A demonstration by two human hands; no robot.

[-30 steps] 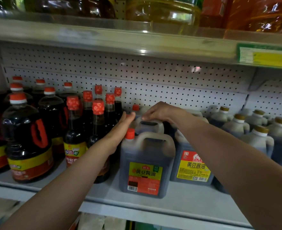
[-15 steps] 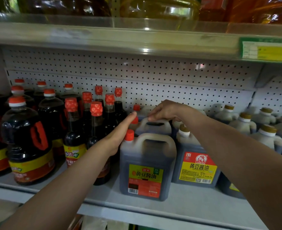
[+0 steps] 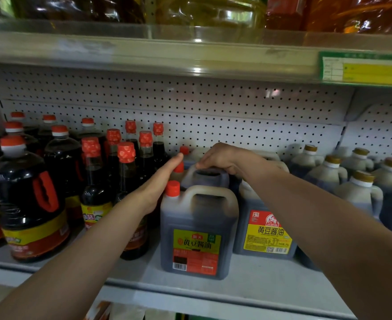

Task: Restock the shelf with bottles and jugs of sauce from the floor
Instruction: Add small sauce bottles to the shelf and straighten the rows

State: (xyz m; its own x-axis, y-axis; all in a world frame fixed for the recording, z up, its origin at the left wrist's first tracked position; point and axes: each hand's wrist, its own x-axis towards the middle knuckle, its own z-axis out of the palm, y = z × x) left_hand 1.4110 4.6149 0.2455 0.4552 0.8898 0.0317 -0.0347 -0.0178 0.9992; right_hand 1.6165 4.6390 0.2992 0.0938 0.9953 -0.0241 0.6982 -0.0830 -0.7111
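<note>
Reaching into the shelf (image 3: 255, 277) with both hands; right hand (image 3: 220, 158) curling its fingers (image 3: 205, 163) over the handle of the second jug (image 3: 210, 177), standing directly behind the front jug (image 3: 197, 229); left hand (image 3: 158, 181) lying flat, fingers straight and together, pressing along the left side of the same row, fingertips near a red cap (image 3: 179, 167); gripping nothing there; standing just left, tall dark bottles (image 3: 125, 181); sitting right, a yellow-labelled jug (image 3: 266, 229).

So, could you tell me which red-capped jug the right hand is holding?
The second jug, directly behind the front jug; the right hand curls over its handle.
</note>
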